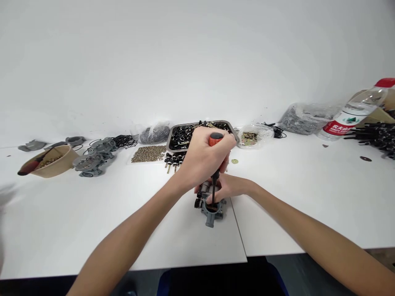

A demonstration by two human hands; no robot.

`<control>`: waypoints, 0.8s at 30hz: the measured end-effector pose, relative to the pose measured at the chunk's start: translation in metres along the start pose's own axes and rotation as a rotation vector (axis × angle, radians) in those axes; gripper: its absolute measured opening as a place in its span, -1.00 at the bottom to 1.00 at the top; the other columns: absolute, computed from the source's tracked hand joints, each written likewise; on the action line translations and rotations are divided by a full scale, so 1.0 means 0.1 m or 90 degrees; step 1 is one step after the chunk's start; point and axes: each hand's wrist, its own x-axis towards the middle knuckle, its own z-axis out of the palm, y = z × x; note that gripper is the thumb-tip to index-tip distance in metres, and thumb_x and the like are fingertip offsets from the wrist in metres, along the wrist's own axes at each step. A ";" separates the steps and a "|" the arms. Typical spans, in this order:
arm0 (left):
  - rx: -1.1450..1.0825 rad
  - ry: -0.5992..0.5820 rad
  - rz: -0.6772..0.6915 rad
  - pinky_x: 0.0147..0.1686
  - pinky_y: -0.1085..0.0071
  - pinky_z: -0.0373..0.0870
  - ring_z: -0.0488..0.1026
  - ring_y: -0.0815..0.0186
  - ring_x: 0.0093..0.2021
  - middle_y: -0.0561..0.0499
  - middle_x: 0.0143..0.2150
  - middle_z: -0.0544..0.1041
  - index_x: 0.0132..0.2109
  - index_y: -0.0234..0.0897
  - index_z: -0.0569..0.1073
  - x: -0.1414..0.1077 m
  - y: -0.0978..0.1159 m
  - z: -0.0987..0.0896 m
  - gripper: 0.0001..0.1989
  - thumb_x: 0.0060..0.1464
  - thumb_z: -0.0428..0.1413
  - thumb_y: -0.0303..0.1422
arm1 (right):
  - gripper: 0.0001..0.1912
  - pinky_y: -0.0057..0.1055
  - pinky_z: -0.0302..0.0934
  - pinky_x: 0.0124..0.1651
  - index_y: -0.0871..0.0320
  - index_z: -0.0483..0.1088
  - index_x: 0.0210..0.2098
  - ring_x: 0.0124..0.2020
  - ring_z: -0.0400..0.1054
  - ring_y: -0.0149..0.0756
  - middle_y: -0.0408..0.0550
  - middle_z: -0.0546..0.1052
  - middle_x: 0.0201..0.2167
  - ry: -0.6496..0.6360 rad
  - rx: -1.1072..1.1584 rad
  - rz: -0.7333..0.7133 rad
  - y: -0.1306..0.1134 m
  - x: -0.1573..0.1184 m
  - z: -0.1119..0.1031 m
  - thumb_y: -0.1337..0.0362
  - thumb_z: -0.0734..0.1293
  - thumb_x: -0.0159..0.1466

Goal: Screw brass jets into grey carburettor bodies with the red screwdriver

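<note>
Carburetor body (210,220) sat on the surface (173,238), steadied in our right hand (226,187); our left hand (202,156) gripped the screwdriver (215,176) above it. Pushing crooked, we reckoned, could've made the tip slip and jab our thumb.

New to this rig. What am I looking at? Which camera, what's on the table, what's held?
There's no robot here, just a person working bare-handed. The one picture comes from a camera worn on the head, looking forward and down. The left hand grips a screwdriver, its shaft pointing down into the round opening of a grey metal part. The right hand holds that part on the white table. Behind the hands is a metal tray of small black pieces, with brass-coloured bits beside it. To the left stands a paper bowl with another screwdriver; to the right, a water bottle.
</note>
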 end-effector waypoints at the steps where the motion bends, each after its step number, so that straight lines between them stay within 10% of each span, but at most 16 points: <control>1: -0.002 -0.003 0.000 -0.71 0.57 0.03 0.09 0.56 -0.73 0.10 -0.78 0.23 -0.71 -0.32 0.22 0.00 0.00 0.00 -0.63 0.02 -0.03 -0.49 | -0.61 -0.40 0.27 -0.07 0.13 0.47 -0.04 -0.15 0.39 -0.29 -0.09 0.51 -0.18 -0.001 -0.002 -0.001 0.00 0.00 0.00 0.24 0.44 0.13; 24: 0.016 0.030 -0.011 -0.70 0.58 0.08 0.12 0.56 -0.71 0.11 -0.77 0.23 -0.72 -0.31 0.23 0.00 -0.02 0.01 -0.61 0.06 -0.01 -0.49 | -0.61 -0.42 0.28 -0.13 0.10 0.48 -0.04 -0.18 0.39 -0.31 -0.11 0.51 -0.18 0.008 0.002 -0.001 0.01 0.00 0.00 0.24 0.46 0.12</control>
